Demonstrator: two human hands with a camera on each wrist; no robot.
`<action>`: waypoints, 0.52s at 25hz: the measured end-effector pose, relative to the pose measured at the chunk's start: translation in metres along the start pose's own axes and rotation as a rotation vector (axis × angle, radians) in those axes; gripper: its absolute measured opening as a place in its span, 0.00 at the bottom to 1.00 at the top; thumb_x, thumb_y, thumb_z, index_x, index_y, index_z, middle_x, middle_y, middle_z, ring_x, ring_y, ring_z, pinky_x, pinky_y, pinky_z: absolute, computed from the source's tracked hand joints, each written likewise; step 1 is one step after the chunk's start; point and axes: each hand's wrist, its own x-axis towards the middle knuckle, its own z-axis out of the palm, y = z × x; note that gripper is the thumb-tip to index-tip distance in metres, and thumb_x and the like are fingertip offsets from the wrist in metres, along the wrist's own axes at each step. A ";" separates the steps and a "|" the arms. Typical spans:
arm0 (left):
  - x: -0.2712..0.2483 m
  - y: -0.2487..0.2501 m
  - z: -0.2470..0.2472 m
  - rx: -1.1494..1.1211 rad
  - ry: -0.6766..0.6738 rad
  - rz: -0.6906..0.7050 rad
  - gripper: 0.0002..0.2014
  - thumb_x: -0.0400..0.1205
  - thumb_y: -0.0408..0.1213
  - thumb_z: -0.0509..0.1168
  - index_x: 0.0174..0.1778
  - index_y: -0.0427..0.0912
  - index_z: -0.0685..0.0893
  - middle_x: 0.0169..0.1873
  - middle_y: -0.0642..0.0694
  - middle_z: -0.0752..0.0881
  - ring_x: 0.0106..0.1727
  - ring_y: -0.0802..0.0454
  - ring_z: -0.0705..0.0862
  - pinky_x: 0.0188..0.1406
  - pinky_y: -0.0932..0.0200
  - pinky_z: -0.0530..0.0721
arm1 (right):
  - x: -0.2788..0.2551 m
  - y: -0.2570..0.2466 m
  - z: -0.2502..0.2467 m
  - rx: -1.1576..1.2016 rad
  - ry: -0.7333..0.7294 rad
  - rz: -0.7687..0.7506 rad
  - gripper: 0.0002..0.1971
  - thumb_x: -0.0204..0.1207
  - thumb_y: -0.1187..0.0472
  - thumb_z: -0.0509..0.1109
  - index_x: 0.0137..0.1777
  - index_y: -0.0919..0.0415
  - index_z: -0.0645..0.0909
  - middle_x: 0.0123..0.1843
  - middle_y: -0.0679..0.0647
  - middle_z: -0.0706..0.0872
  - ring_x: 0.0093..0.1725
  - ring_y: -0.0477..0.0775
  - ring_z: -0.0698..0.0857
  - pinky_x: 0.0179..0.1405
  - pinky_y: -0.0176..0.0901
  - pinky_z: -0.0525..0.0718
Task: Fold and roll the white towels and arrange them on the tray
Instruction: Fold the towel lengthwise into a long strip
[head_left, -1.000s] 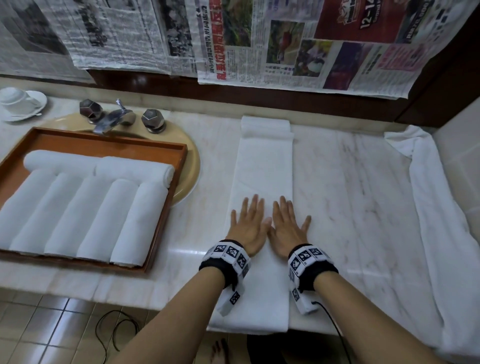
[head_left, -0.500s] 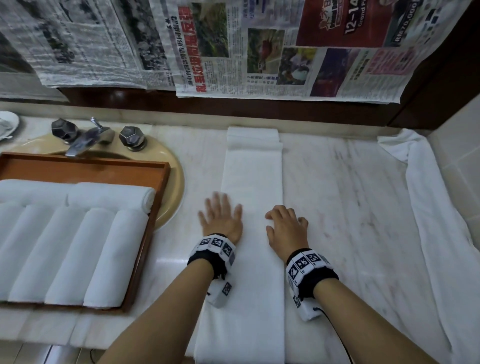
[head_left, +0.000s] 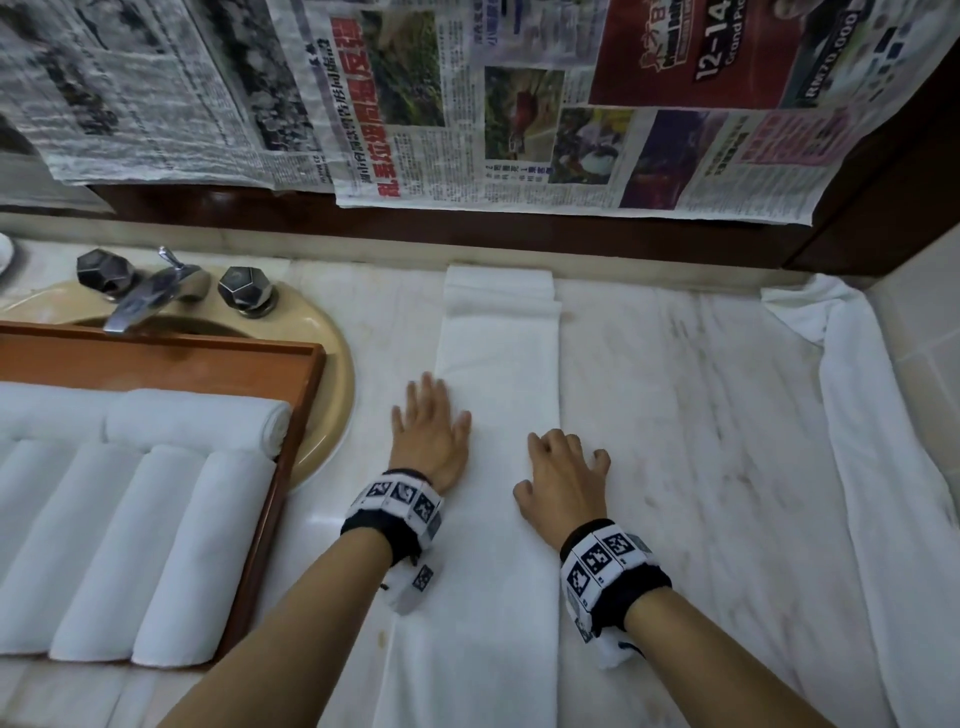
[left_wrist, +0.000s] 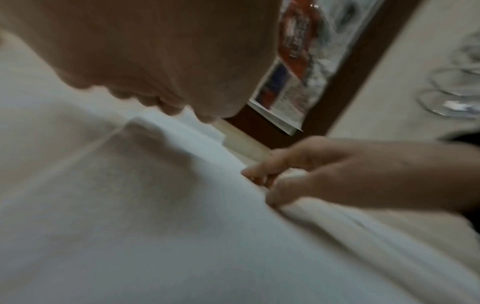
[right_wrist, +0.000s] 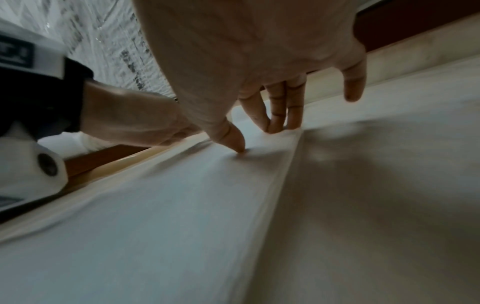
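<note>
Here we see the folded towel lying as a long strip on the marble counter, right of the tray of rolled towels. Our left hand presses flat on its left edge; our right hand's bent fingertips touch the right edge.

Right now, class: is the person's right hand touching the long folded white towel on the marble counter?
Touching. The right wrist view shows the right hand with thumb and fingertips pressing down onto the long folded white towel, dimpling it.
</note>
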 end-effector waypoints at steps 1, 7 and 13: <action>-0.010 0.002 0.003 0.039 -0.051 0.095 0.30 0.90 0.50 0.40 0.86 0.43 0.38 0.84 0.48 0.34 0.84 0.50 0.34 0.81 0.49 0.33 | -0.003 -0.001 0.003 0.000 -0.010 -0.003 0.28 0.79 0.53 0.61 0.78 0.59 0.66 0.75 0.54 0.68 0.75 0.55 0.66 0.74 0.71 0.56; -0.005 -0.003 0.008 0.255 -0.159 0.138 0.31 0.90 0.48 0.41 0.84 0.48 0.31 0.81 0.55 0.28 0.83 0.55 0.31 0.80 0.44 0.31 | 0.011 -0.001 0.001 -0.004 -0.235 -0.018 0.33 0.88 0.47 0.44 0.85 0.61 0.36 0.86 0.53 0.31 0.84 0.50 0.34 0.79 0.73 0.37; 0.067 0.015 -0.026 0.365 -0.187 0.082 0.31 0.90 0.48 0.42 0.84 0.47 0.33 0.83 0.52 0.30 0.84 0.52 0.33 0.81 0.39 0.34 | 0.086 0.005 -0.018 -0.013 -0.282 0.005 0.32 0.88 0.48 0.43 0.85 0.60 0.34 0.85 0.50 0.29 0.84 0.49 0.32 0.78 0.75 0.35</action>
